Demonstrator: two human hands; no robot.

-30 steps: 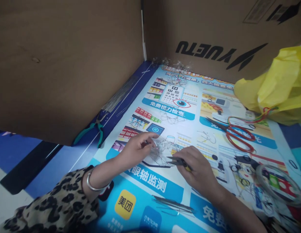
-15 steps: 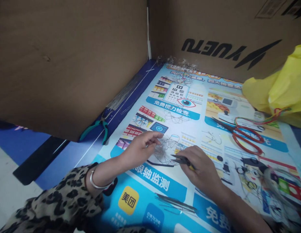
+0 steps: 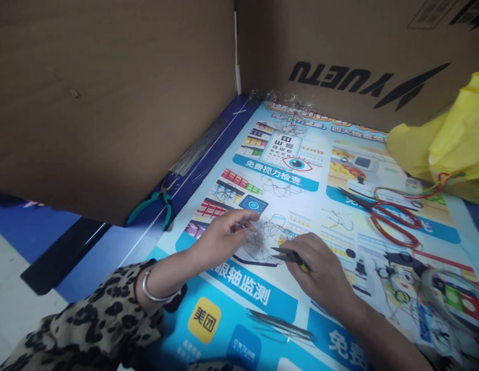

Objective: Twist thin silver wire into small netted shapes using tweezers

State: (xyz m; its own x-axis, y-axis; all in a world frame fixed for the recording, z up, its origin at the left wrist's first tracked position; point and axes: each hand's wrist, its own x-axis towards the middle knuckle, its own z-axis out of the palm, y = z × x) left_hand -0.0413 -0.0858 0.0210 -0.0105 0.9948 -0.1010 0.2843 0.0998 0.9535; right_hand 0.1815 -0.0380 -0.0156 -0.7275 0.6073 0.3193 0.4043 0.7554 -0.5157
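Note:
My left hand [image 3: 227, 234] has its thumb and fingers curled together at the left side of a tangled thin wire shape [image 3: 264, 239], pinching it; the exact grip is hard to see. In my right hand [image 3: 320, 265] are small pliers [image 3: 287, 254] with dark jaws and a bit of yellow on the handle. Their jaws are slightly apart and point left, beside the lower right of the wire shape. Below the hands, a bundle of cut wires [image 3: 280, 324] lies on the printed poster sheet [image 3: 320, 170].
Red-handled scissors [image 3: 396, 221] and a yellow bag [image 3: 444, 139] sit at right, near a wire coil [image 3: 428, 283]. Teal-handled pliers [image 3: 152, 203] and straight wires [image 3: 200, 147] lie left. Cardboard walls [image 3: 115, 93] stand at the left and back. More wire shapes [image 3: 295, 111] are at the far end.
Almost nothing differs. The pliers in my right hand have shifted very slightly; my left hand stays at the wire shape.

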